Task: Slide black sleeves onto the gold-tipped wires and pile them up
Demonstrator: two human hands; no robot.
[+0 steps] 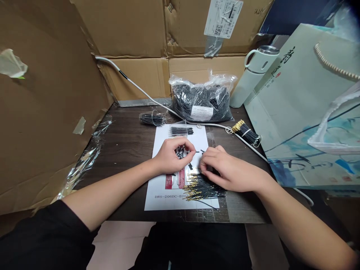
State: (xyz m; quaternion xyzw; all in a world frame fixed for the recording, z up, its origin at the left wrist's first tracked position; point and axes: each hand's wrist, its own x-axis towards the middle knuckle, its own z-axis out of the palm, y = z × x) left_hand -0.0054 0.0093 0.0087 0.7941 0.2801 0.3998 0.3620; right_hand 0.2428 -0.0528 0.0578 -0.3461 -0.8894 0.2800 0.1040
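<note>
Your left hand (172, 155) is curled into a loose fist over the middle of the white printed sheet (165, 195), its grip closed on a small clutch of short black wire pieces (180, 153) that show between thumb and fingers. Your right hand (225, 168) lies palm down just beside it, fingertips bent onto the sheet at the near end of a loose pile of black wires with gold terminals (201, 187); whether its grip pinches a wire I cannot tell, since the fingers hide their tips. That pile lies on the lower right of the sheet, under and in front of your right hand. The sheet rests on the dark wooden surface (126, 146). Farther back on the sheet sits a small bundle of black wires (181, 131), and another bundle (152, 119) lies to its left on the surface. A tied bundle with gold ends (245, 132) lies to the right, beside a white cable (146, 95). A clear bag full of black wires (201, 102) stands against the cardboard, near a white thermos (253, 75).
</note>
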